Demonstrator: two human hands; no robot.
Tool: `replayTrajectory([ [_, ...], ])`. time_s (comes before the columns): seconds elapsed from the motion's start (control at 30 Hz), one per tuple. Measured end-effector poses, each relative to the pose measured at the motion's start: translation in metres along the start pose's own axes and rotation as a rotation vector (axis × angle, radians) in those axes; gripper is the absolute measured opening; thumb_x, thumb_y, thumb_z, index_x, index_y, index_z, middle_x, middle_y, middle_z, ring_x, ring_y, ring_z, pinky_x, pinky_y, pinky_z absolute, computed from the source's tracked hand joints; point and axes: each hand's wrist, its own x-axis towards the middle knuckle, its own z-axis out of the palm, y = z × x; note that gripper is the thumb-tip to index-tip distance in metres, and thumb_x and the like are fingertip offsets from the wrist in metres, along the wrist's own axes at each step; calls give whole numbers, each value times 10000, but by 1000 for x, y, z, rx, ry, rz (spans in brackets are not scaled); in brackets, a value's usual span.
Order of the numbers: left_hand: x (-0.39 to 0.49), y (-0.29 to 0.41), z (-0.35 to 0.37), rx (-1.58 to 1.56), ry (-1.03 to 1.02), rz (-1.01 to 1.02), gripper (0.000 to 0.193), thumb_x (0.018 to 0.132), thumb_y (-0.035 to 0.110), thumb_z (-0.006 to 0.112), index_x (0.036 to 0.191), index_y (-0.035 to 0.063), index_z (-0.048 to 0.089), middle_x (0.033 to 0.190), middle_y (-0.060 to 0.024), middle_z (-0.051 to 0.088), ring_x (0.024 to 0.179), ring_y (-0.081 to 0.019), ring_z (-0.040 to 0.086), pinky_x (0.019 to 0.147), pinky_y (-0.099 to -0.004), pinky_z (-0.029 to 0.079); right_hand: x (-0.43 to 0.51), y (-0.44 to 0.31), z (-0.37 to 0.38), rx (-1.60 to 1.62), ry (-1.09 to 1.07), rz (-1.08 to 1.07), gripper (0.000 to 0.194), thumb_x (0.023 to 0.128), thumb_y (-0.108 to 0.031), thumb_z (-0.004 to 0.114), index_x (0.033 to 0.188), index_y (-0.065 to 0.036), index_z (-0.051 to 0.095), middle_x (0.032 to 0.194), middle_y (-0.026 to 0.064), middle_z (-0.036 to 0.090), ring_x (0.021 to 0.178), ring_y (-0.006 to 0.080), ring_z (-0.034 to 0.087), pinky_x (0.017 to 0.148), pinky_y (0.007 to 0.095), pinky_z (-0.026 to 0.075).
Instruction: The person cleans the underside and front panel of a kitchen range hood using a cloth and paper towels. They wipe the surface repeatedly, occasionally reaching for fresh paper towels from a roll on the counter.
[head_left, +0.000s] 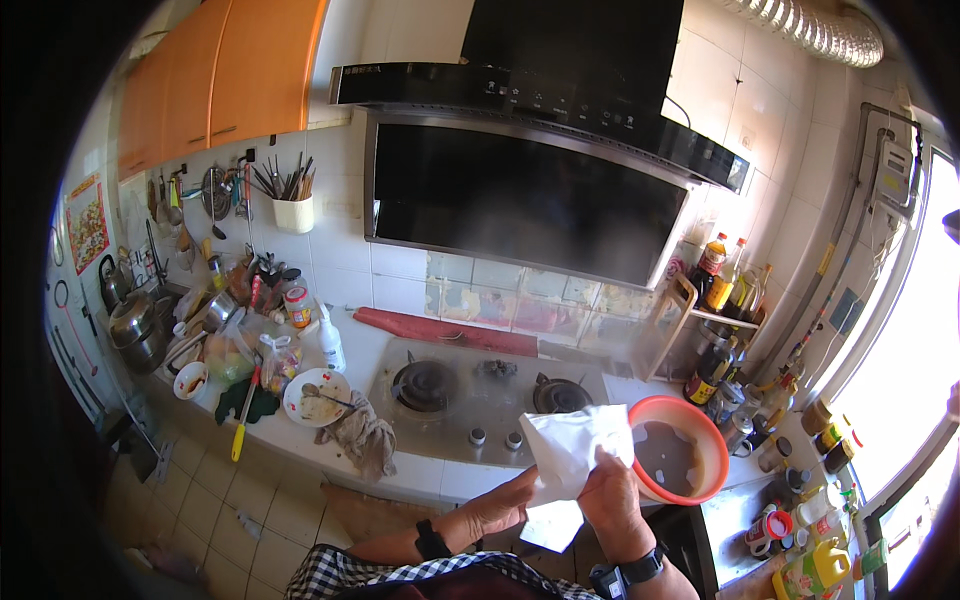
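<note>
Both my hands hold folded white sheets (574, 446), which look like paper towels, in front of the counter's edge. My left hand (510, 499) grips their left side, and some of its fingers are hidden behind them. My right hand (613, 495) pinches the right side, thumb on top. A lower flap hangs down between my wrists. Just right of the sheets stands a red-rimmed plastic basin (716, 450) of murky brownish water. Behind them lies a steel gas cooktop (465, 405) with two black burners and two knobs.
A crumpled rag (364, 439) lies beside a bowl with a spoon (319, 394). A yellow-handled tool (240, 439) juts over the counter's front edge. A white spray bottle (330, 341) stands behind the bowl. Sauce bottles (709, 367) crowd the right side. The range hood (525, 187) overhangs the cooktop.
</note>
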Motion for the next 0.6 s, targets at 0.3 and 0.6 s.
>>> replayTrajectory([
  [0.3, -2, 75, -46, -29, 301, 206, 347, 964, 204, 559, 1283, 69, 557, 1154, -39, 627, 1050, -166, 591, 902, -331, 466, 25, 8, -40, -885, 362, 192, 481, 886, -321, 665, 1245, -58, 481, 1061, 104, 617, 971, 227, 594, 721, 388, 530],
  [0.6, -12, 110, -38, -136, 128, 190, 543, 899, 235, 607, 1382, 48, 446, 1255, -83, 586, 1144, -201, 565, 988, -365, 431, 68, 16, -18, -623, 116, -199, 568, 903, -439, 628, 1260, -28, 462, 1157, 96, 587, 1090, 203, 554, 956, 410, 453],
])
